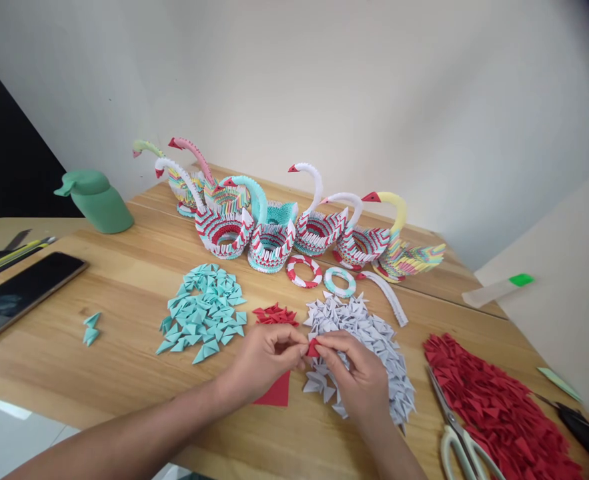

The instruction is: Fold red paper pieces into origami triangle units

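Observation:
Between my two hands is a small folded red paper piece (313,348), pinched from both sides. My left hand (269,357) has thumb and forefinger closed at its left edge. At its right edge, my right hand (357,373) pinches it with thumb and fingers. A flat red paper sheet (275,392) lies partly under my left hand. Just behind the hands is a small heap of red folded pieces (275,313). White folded pieces (381,333) spread beneath and beyond my right hand. Turquoise folded pieces (207,310) lie to the left.
Several paper swans (224,230) stand along the back, with two paper rings (304,271) and a loose white neck (387,297) before them. Scissors (457,427) lie beside a large red heap (504,400) at right. A phone (24,293) and green jug (99,203) are at left.

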`<state>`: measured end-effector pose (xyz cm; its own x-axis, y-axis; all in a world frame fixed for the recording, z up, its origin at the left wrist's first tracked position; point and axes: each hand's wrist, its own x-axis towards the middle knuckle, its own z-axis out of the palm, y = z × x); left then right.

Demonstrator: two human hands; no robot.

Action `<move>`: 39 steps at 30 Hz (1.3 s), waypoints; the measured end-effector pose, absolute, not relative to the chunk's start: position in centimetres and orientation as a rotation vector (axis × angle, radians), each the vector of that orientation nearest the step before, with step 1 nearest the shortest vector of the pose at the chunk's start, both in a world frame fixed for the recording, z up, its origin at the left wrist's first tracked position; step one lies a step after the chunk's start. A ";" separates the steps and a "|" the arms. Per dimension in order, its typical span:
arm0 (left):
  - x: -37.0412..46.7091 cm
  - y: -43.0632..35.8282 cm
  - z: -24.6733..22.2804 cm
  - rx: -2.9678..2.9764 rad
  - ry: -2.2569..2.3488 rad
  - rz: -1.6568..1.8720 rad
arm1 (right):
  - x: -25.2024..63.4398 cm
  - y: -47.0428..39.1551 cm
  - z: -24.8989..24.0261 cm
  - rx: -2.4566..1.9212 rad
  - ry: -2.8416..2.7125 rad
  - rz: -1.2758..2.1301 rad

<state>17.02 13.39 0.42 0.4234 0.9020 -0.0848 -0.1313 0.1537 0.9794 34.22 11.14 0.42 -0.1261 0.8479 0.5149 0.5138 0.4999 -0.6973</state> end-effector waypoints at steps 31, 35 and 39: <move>16.7 13.0 0.6 1.907 1.071 0.916 | 33.5 10.7 1.1 -1.196 -1.698 0.627; 17.1 12.9 0.3 1.780 1.025 0.876 | 33.4 10.5 0.6 -1.239 -1.565 0.798; 17.2 12.8 0.3 1.776 0.985 0.905 | 33.3 10.4 -0.3 -1.224 -1.339 1.110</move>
